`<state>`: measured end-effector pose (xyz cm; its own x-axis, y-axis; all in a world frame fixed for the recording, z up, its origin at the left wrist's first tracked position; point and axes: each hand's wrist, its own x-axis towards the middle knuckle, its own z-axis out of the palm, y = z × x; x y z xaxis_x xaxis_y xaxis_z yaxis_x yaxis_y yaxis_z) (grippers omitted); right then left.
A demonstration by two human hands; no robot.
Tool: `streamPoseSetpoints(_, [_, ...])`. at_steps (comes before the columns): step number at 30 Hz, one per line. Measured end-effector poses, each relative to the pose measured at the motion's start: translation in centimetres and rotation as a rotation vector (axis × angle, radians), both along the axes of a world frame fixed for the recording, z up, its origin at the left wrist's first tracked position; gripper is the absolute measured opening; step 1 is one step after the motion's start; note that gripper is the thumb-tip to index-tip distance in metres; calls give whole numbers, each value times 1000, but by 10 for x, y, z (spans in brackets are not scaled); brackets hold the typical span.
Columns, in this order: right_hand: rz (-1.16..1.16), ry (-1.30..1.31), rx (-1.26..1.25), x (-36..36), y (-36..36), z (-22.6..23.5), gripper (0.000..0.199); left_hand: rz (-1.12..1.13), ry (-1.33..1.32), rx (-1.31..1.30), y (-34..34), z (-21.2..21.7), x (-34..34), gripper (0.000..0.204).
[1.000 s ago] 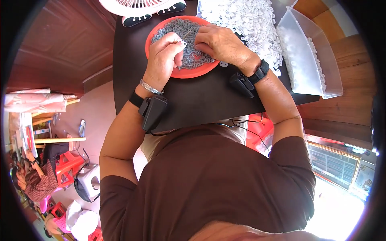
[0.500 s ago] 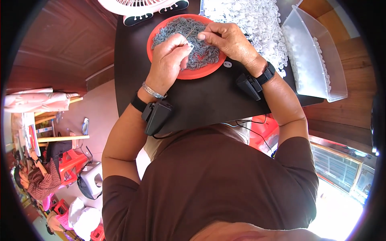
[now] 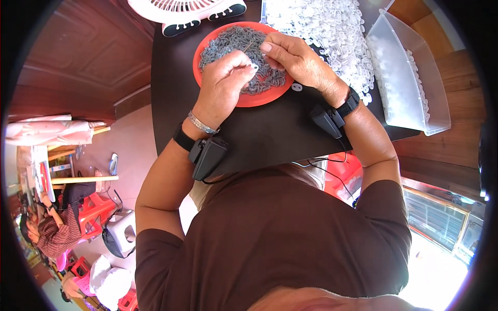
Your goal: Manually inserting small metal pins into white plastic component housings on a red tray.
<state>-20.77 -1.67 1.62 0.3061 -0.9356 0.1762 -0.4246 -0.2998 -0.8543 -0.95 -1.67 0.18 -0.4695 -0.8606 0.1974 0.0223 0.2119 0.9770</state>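
My left hand [image 3: 223,85] is closed in a pinch over the red-orange plate [image 3: 257,100]. A small white plastic piece with dark holes [image 3: 254,67] sticks out between its thumb and fingers. Beside those fingertips a thin brownish stick-like thing [image 3: 248,46] points up toward the right. Just to the right, my right hand [image 3: 295,58] is pinched shut, the fingertips hiding whatever they grip. Beneath both hands the plate holds a heap of grey cord-like loops [image 3: 233,41]. A loose white oval piece with two holes [image 3: 296,87] lies on the table by the plate's right rim.
A large pile of white plastic pieces [image 3: 342,46] spreads over the dark table [image 3: 270,135] behind my right arm. A translucent bin [image 3: 410,78] stands at the right edge. At the far left is a pink fan [image 3: 181,11]. Cables [image 3: 324,161] hang at the front edge.
Both hands keep their pinches close together over the plate. The whole view has shifted slightly, and the right fingers are a little more curled under.
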Motion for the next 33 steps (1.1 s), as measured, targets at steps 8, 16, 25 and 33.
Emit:
streamPoseSetpoints(8, [59,-157,188,1,5,4,32,28,-36,-83,-1,-3,-3,8])
streamPoseSetpoints(16, [0,-70,-38,12,9,-8,30,-34,-108,-366,3,-2,-5,1])
streamPoseSetpoints(25, [60,-111,-66,11,11,-7,30,5,-47,-80,-1,-1,-1,4])
streamPoseSetpoints(33, [115,-307,3,8,10,-6,18,-88,66,23,4,-1,-5,6])
